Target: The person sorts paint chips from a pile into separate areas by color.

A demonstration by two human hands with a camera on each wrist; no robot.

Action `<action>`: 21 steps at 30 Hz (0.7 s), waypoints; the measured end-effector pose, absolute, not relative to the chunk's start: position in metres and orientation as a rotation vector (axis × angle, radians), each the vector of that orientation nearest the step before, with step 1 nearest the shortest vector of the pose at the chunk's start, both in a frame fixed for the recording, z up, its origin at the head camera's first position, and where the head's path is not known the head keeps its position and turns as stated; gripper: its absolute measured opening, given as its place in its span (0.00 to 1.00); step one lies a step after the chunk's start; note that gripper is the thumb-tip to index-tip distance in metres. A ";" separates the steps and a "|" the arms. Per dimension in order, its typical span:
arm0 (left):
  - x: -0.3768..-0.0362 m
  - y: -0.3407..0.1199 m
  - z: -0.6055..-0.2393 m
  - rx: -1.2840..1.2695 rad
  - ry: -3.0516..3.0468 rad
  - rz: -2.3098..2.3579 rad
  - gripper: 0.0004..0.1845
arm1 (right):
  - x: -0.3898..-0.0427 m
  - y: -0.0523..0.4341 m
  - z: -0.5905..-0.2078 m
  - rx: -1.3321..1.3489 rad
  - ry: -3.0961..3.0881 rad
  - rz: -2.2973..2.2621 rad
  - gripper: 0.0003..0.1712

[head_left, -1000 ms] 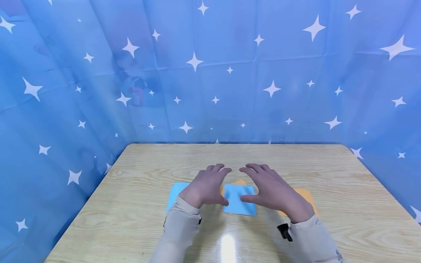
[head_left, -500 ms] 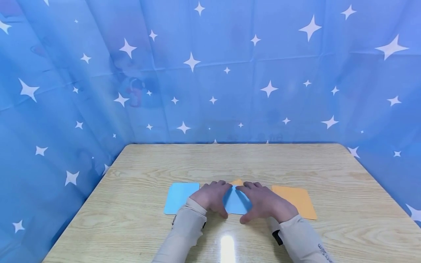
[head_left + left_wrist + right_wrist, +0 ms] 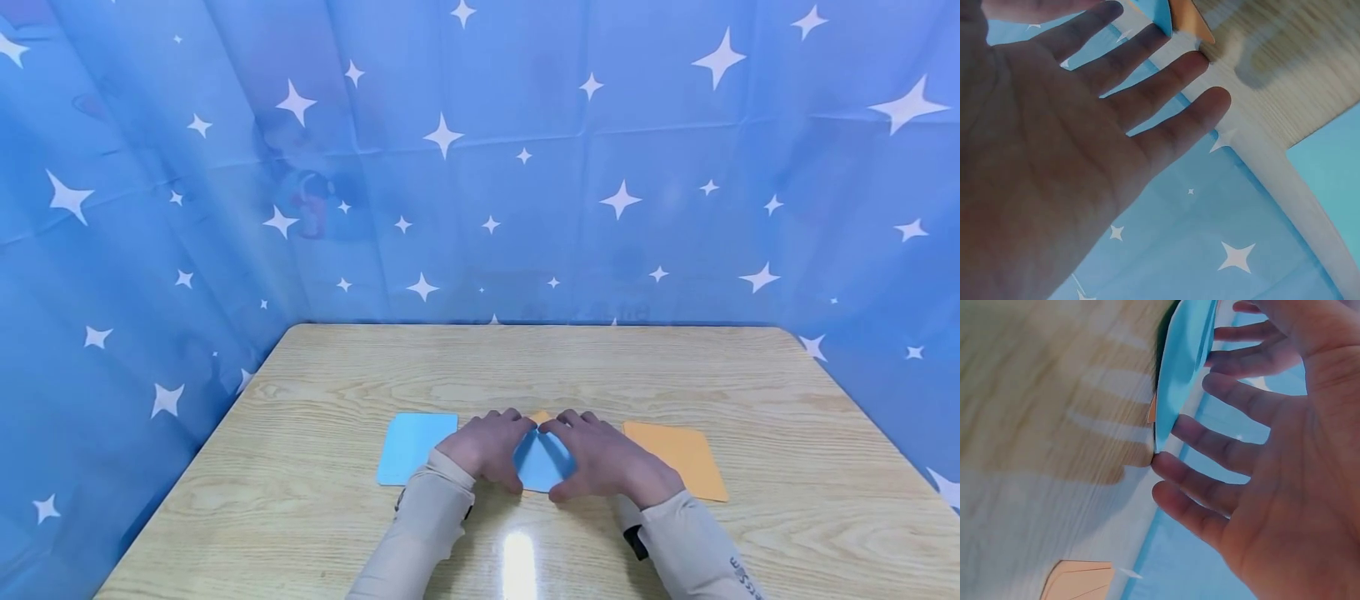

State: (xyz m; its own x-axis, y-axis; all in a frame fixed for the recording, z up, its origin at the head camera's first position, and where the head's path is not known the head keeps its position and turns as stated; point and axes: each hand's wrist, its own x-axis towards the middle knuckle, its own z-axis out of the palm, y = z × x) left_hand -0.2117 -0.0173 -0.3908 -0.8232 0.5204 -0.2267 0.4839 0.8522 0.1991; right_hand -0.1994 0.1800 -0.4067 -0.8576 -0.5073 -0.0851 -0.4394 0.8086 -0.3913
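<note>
A light blue card [image 3: 542, 468] lies at the middle of the wooden table [image 3: 525, 367], on top of an orange card whose corner [image 3: 541, 415] peeks out behind it. My left hand [image 3: 489, 446] frames its left side and my right hand [image 3: 604, 458] its right side, fingertips meeting at the far corner. In the right wrist view the blue card [image 3: 1180, 375] stands lifted off the wood, and the straight, spread fingers [image 3: 1210, 447] touch its edge. In the left wrist view the fingers [image 3: 1147, 94] are straight, reaching towards the blue card corner [image 3: 1155, 14] and the orange one [image 3: 1190, 24].
A second light blue card [image 3: 414, 446] lies flat to the left of my hands. A second orange card [image 3: 678, 458] lies flat to the right. A blue star-printed curtain [image 3: 480, 167] closes in the table at the back and both sides.
Both hands have come down from hovering above the cards and drawn in around the middle blue card. That card has turned from square-on to corner-away.
</note>
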 end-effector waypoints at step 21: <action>-0.207 -0.038 -0.352 0.799 2.800 0.456 0.34 | -0.191 0.190 -0.361 -0.856 2.956 -0.621 0.41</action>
